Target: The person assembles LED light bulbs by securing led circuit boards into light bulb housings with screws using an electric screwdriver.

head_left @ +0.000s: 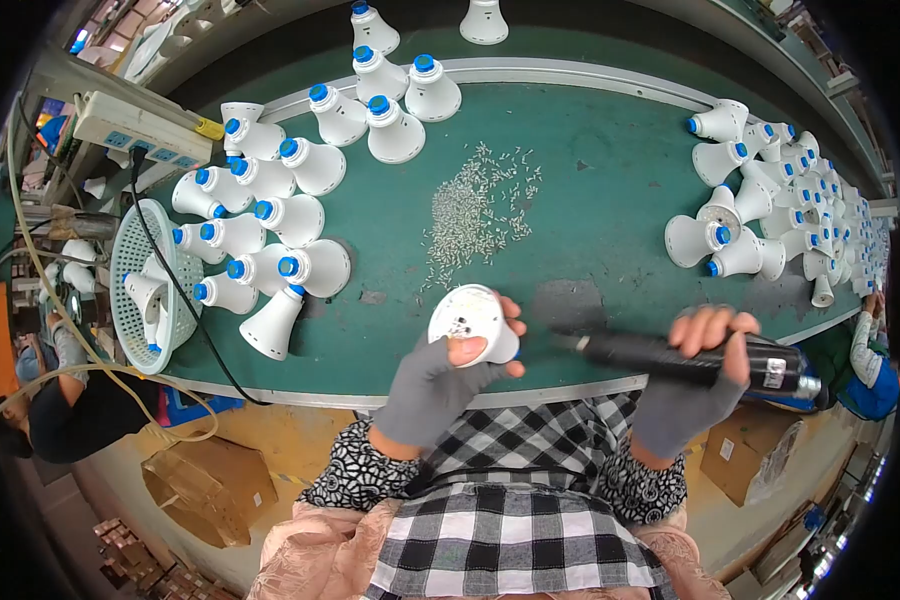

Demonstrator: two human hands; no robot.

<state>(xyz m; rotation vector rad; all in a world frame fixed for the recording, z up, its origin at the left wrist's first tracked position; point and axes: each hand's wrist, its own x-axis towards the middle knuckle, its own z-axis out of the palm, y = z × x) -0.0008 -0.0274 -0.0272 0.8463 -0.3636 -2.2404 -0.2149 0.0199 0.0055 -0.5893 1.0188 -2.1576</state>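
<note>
My left hand [435,375], in a grey fingerless glove, grips a white cone-shaped lamp housing [467,312] with its wide open end facing up toward me. Some small dark parts show inside that end. Around a black electric screwdriver [650,358] are the fingers of my right hand [705,365], gloved the same way. The tool lies nearly level, its blurred tip pointing left toward the housing but apart from it. Beyond my hands a loose pile of small silver screws [478,212] is spread over the green worktop [600,240].
Several white housings with blue caps stand or lie at left [290,218] and in a dense group at right [770,205]. A pale green basket [182,275] with housings tilts at the left edge. A power strip [142,132] drops a black cable. Other people [865,365] sit at both sides.
</note>
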